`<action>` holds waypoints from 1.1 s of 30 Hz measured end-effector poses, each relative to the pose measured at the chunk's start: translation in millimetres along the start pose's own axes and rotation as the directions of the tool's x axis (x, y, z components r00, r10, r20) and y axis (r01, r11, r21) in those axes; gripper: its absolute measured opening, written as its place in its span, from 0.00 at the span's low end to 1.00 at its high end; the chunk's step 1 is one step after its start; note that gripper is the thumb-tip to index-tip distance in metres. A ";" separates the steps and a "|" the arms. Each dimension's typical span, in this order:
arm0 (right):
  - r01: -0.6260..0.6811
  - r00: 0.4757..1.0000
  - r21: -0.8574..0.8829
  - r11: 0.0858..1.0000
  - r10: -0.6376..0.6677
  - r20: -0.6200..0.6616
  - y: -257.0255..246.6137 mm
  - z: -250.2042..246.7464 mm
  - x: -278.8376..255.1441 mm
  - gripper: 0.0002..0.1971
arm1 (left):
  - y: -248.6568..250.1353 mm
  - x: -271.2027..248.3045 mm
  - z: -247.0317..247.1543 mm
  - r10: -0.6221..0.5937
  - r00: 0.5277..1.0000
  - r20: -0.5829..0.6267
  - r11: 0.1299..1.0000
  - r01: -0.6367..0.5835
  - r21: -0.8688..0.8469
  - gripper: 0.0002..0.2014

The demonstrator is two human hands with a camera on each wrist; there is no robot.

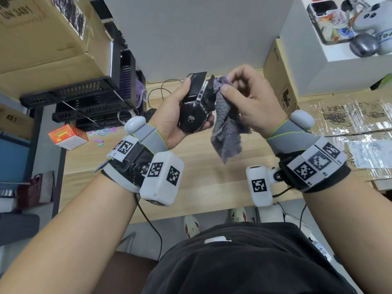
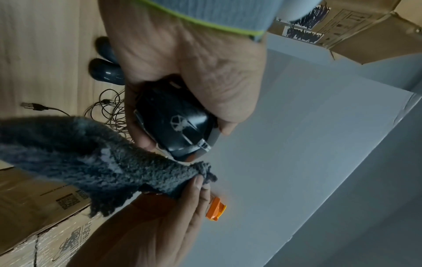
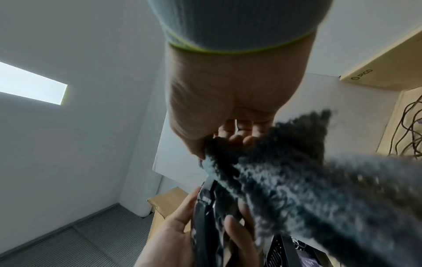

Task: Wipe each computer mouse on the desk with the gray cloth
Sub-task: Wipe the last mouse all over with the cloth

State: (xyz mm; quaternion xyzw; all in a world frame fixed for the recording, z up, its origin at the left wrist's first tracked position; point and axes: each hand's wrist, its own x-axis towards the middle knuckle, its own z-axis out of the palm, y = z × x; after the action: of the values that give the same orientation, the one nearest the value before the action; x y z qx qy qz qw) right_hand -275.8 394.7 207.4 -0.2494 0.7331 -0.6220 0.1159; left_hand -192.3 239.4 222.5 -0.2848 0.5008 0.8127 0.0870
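1. A person's left hand (image 1: 169, 115) lifts a black gaming mouse (image 1: 196, 105) clear of the wooden desk (image 1: 212, 187), thumb on one flank and fingers curled around the other. This grip leaves the top shell and front buttons exposed for wiping.

2. The right hand (image 1: 252, 102) pinches a bunched corner of the gray cloth (image 1: 227, 126) between thumb and fingertips, pressing that wad to the mouse's front right edge. The rest of the cloth hangs loose below, probably so that a small firm pad can get into the angular seams.

3. The mouse is tilted nose-up and away from the body, which appears to present its front edge to the cloth.

4. In the left wrist view, two more dark mice (image 2: 107, 72) lie on the desk beside a tangle of cable (image 2: 109, 112) with a USB plug (image 2: 32, 106), seemingly awaiting their turn.

5. Cardboard boxes (image 1: 42, 39) and a black tray rack (image 1: 84, 98) crowd the desk's edges, which may be why the wiping is done in mid-air.
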 end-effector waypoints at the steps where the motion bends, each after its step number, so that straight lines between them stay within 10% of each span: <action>1: 0.014 1.000 -0.031 0.999 -0.014 0.001 -1.2 0.4 -0.6 0.05 | -0.2 -0.5 0.8 0.005 1.000 0.010 1.000 -0.005 -0.010 0.25; 16: 0.324 0.943 -0.419 0.848 -0.325 0.072 -8.1 22.0 -13.9 0.06 | -5.0 2.6 -1.4 0.139 0.989 -0.049 0.990 -0.139 0.006 0.27; 27: -0.037 0.993 -0.364 0.931 0.074 0.089 -6.7 9.3 -9.0 0.08 | -8.5 2.1 -7.1 0.215 0.975 -0.052 0.974 -0.210 0.086 0.28; 33: 0.005 1.000 -0.181 0.983 -0.001 0.019 -11.3 -1.1 -13.9 0.09 | -3.6 -0.5 -0.3 0.246 0.969 0.028 0.968 -0.247 0.054 0.29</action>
State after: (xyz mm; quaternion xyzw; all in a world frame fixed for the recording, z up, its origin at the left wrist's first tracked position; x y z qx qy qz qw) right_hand -262.1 401.6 216.6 -0.2657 0.7852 -0.5506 0.0986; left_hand -190.2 240.9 219.9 -0.2094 0.5542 0.8056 -0.0014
